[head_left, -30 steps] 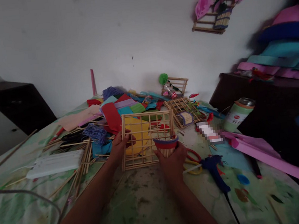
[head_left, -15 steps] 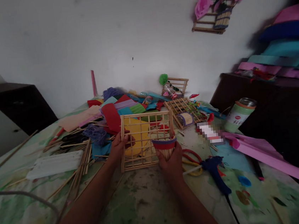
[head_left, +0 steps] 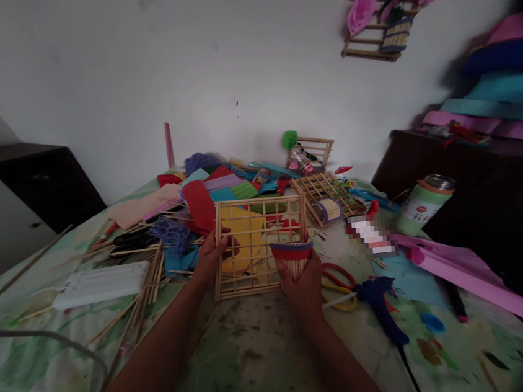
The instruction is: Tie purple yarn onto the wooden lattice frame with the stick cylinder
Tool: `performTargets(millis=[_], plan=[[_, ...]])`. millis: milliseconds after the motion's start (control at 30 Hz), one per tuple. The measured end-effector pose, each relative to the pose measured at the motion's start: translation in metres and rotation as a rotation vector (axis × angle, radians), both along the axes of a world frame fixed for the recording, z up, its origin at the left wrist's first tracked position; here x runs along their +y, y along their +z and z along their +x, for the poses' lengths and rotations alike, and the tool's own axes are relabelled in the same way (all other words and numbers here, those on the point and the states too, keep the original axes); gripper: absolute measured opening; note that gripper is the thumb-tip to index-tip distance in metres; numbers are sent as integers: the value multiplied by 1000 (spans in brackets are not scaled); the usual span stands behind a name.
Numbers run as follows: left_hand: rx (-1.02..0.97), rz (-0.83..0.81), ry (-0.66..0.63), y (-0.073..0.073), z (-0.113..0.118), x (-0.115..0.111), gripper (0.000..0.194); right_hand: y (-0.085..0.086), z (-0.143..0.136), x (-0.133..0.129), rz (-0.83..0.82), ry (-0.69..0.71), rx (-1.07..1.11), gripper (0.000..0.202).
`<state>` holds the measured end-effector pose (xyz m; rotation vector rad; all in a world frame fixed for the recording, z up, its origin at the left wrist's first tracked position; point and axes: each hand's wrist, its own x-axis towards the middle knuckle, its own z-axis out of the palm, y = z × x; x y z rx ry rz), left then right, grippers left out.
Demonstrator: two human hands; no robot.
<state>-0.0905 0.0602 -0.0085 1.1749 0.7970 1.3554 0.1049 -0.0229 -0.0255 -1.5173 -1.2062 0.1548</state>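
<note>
A square lattice of thin wooden sticks (head_left: pixel 248 247) stands upright above the table, held between both hands. At its left edge, my left hand (head_left: pixel 212 256) is closed round the frame sticks. My right hand (head_left: pixel 303 282) grips the lower right corner, where a small stick basket (head_left: pixel 292 256) with a red band and purple rim sits against the lattice. Fingers of the right hand wrap round the basket's lower part. Yellow paper (head_left: pixel 246 232) shows through the lattice openings.
Right of my hands lie a blue glue gun (head_left: pixel 383 308), scissors (head_left: pixel 338 281), a green jar (head_left: pixel 425 203) and a pink roll (head_left: pixel 486 288). To the left are loose sticks, purple yarn (head_left: pixel 169 232) and a white power strip (head_left: pixel 100 284). Coloured paper and another lattice (head_left: pixel 312 190) lie behind.
The whole view has shifted slightly, so things appear a little further right. Both hands keep their hold on the lattice and basket, with hardly any other movement.
</note>
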Motion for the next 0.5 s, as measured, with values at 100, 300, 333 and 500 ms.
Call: performTargets(millis=[100, 300, 333, 500], plan=[[2, -15, 9, -2, 0, 1, 43, 4, -1, -1, -6, 5, 13, 77], [24, -43, 34, -2, 1, 2, 45, 7, -1, -1, -26, 22, 50, 72], [27, -44, 32, -3, 1, 1, 45, 6, -1, -1, -26, 22, 56, 72], [62, -40, 12, -4, 0, 1, 50, 6, -2, -2, -52, -2, 71, 73]])
